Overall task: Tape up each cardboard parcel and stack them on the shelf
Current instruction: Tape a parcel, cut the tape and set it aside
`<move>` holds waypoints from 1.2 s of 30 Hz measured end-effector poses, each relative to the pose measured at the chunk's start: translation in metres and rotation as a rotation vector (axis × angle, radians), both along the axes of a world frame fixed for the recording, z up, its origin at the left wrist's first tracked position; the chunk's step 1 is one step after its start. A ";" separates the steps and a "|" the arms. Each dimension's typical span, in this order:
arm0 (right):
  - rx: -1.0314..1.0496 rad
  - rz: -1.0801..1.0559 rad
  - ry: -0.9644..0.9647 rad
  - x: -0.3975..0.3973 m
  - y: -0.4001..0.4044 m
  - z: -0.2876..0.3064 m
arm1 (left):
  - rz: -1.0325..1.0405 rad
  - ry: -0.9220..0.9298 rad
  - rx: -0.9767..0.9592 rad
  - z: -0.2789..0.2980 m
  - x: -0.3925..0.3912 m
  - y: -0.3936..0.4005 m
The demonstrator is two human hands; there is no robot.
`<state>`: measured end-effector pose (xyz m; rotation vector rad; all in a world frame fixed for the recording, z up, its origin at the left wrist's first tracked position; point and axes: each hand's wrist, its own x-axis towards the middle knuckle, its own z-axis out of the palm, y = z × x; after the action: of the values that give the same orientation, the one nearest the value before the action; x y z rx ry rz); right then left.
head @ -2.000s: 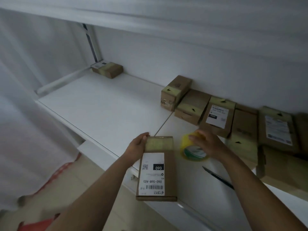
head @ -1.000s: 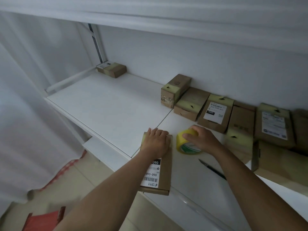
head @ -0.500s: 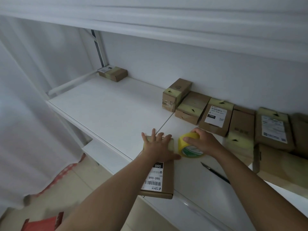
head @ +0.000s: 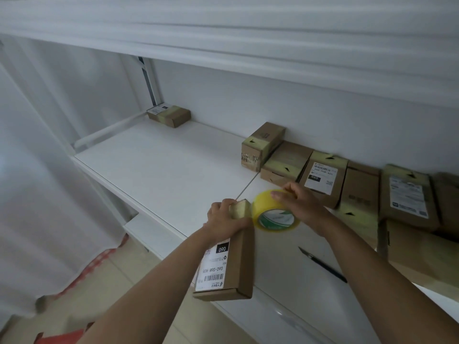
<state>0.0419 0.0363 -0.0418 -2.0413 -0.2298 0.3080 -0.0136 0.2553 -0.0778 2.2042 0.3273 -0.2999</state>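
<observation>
Your left hand (head: 224, 217) holds the parcel (head: 229, 259) by its far end. Your right hand (head: 301, 206) grips the tape roll (head: 274, 211) just beside it. Keep the parcel still and pull the tape flat.

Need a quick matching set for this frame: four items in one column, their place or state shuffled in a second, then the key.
Items
1. yellow roll of packing tape
2. long cardboard parcel with white label
3. black utility knife
4. small taped cardboard box

Places or states
A. alone at the far left back corner of the white shelf
B. lying loose, nobody touching it
C. under the right hand
D. gripped at its far end by the left hand, near end overhanging the shelf edge

Pairs: 1-C, 2-D, 3-B, 4-A
</observation>
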 end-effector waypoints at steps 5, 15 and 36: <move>0.095 0.238 -0.069 -0.003 0.016 0.034 | 0.067 -0.021 -0.378 0.002 -0.017 0.015; 0.339 0.068 -0.021 -0.018 0.049 -0.002 | -0.078 -0.102 -0.280 0.039 -0.041 0.026; 0.375 -0.104 0.038 -0.020 0.083 -0.006 | 0.130 -0.112 -0.076 0.042 -0.035 -0.003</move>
<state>0.0219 0.1197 -0.0474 -1.6692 -0.1449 0.2198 -0.0489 0.2522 -0.0356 2.1041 0.3892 -0.1161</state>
